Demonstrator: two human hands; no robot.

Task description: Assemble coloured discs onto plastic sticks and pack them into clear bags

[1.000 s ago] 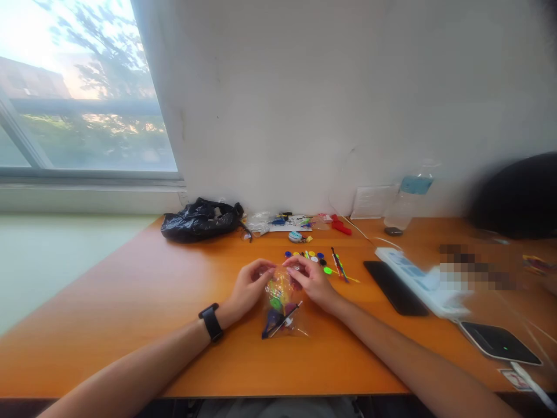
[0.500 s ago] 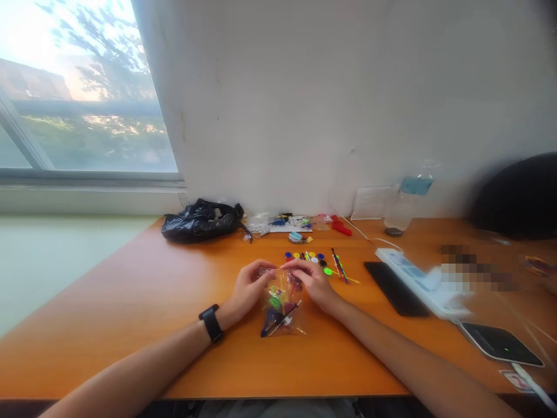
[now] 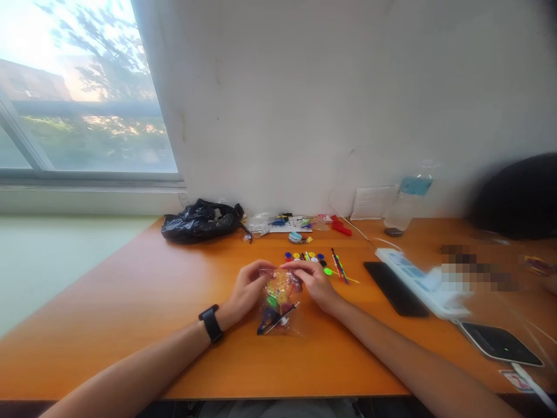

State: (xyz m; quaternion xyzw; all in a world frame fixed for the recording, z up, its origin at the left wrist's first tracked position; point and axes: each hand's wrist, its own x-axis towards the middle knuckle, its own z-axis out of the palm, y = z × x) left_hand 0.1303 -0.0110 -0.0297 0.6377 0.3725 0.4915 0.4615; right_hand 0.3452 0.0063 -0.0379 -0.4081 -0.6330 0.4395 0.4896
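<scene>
Between my two hands is a clear plastic bag (image 3: pixel 292 325) with small colourful plastic pieces inside, among them green, yellow, dark blue, black and white ones. My left hand (image 3: pixel 249 293) pinches the bag's upper left edge, thumb and fingers together. On the other side, my right hand (image 3: pixel 317 285) grips its upper right edge. The fingertips of both hands nearly meet at the top of the bag. Just beyond the hands lie several small round discs (image 3: pixel 321 256) and a group of thin coloured sticks (image 3: pixel 338 264) on the wooden table (image 3: pixel 191 371).
A black plastic bag (image 3: pixel 200 222) lies at the back left, near clear packets (image 3: pixel 260 223) and a red object (image 3: pixel 341 226). To the right are a black phone-like slab (image 3: pixel 394 288), a white power strip (image 3: pixel 418 284), a dark charging pad (image 3: pixel 502 343) and a bottle (image 3: pixel 400 212).
The lower part of the bag and the pieces in it have shifted slightly left. Both hands stay in nearly the same place, still holding the bag.
</scene>
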